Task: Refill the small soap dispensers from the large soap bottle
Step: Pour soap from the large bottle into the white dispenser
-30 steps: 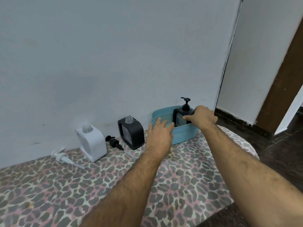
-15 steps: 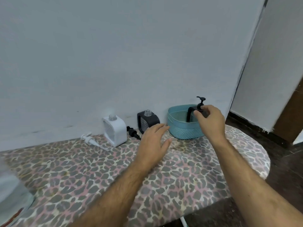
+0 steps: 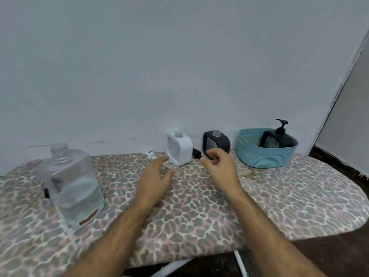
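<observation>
1. Closest to you, your two bare forearms reach forward over the leopard-print board [image 3: 199, 212], which runs from the left edge of the view to a rounded end on the right.
2. To your left stands the large soap bottle [image 3: 74, 186], clear, upright, its neck uncapped, partly filled with clear liquid. It is well apart from both hands.
3. Your left hand [image 3: 154, 179] hovers above the board with fingers relaxed and loosely spread, holding nothing. Its fingertips are close to the white dispenser.
4. Your right hand [image 3: 220, 168] hangs just beside it, fingers loosely curled, thumb and forefinger near each other; you grip nothing that shows.
5. Behind the hands, by the wall, the white dispenser [image 3: 180, 148] stands upright with its neck open. Its white pump [image 3: 148, 153] lies on the board to its left.
6. Just right of it stands the black dispenser [image 3: 216, 143], also open at the neck. A black pump [image 3: 196, 153] lies between the two, partly hidden by your right hand.
7. Farthest right, the teal basket [image 3: 265, 154] holds a second black dispenser [image 3: 279, 137] with its pump fitted.
</observation>
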Demonstrator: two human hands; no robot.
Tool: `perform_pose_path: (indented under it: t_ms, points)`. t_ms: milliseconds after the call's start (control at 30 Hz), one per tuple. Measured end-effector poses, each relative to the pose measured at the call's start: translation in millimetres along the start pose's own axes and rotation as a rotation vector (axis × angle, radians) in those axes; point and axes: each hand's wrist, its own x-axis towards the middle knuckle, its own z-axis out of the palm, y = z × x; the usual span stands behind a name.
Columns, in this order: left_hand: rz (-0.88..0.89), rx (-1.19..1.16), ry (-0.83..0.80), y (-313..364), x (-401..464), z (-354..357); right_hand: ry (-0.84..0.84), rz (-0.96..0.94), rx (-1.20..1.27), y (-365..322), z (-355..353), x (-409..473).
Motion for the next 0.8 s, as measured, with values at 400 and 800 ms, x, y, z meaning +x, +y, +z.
perform_pose_path:
  t_ms: [400,800]
  points:
    - [-0.042,0.016,0.026,-43,-4,-13,-0.053,0.111,-0.010,-16,71,39]
    - [-0.043,0.005,-0.009,-48,-6,-12,0.049,0.187,-0.011,-9,88,46]
